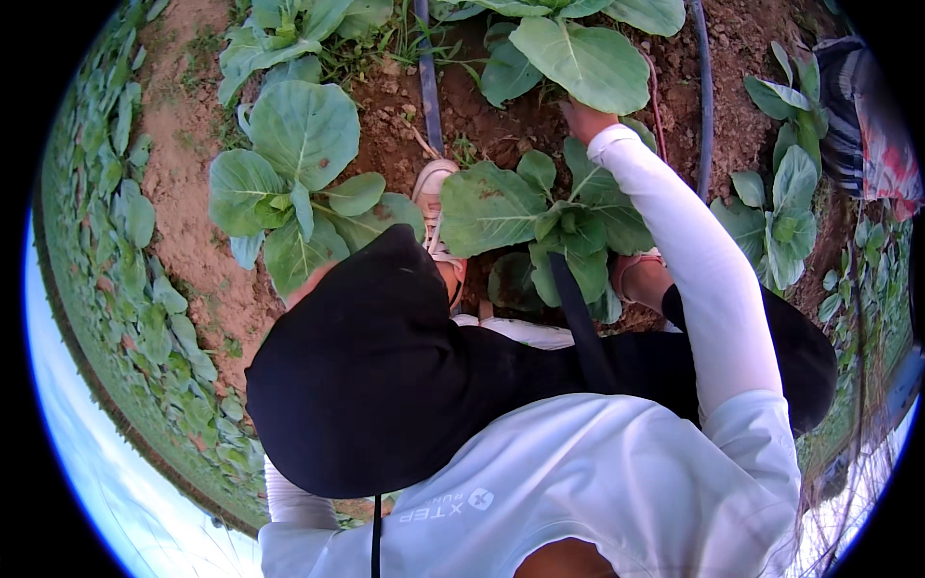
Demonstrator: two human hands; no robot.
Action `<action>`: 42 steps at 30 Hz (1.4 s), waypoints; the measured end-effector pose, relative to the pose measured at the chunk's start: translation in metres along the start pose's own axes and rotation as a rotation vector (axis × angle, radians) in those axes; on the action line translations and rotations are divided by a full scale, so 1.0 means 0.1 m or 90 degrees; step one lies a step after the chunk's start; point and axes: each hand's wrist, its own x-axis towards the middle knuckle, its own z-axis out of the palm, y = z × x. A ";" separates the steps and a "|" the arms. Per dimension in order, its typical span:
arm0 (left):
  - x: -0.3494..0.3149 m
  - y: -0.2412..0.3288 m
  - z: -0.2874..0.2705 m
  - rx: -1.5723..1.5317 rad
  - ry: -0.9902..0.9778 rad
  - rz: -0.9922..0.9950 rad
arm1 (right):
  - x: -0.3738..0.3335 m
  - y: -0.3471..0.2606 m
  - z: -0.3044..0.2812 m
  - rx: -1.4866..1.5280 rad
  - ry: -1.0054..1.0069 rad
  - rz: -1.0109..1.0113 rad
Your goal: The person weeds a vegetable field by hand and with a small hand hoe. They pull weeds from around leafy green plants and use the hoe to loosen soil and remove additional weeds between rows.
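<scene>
My right hand [586, 120] reaches forward out of a white sleeve, its fingers hidden beneath a broad green leaf [586, 65]. Whether it holds anything is out of sight. Just below that wrist grows a leafy cabbage-like plant [568, 220], between my feet. On the left, only a sliver of my left hand [310, 281] shows past my black-clad knee [337, 376]. It is beside the lower leaves of another leafy plant [299, 183], and its fingers are hidden. Some leaves have brown spots and small holes.
Two dark hoses [428, 82] [704, 96] run along the reddish soil [183, 183]. My pale shoe [436, 207] stands between the plants. More plants [792, 217] grow at the right, near striped and red cloth [858, 125]. A dark strap [578, 328] hangs over the near plant.
</scene>
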 end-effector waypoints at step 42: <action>1.03 0.01 0.82 -0.060 -0.144 0.175 | 0.19 -0.91 0.21 0.419 -0.241 0.331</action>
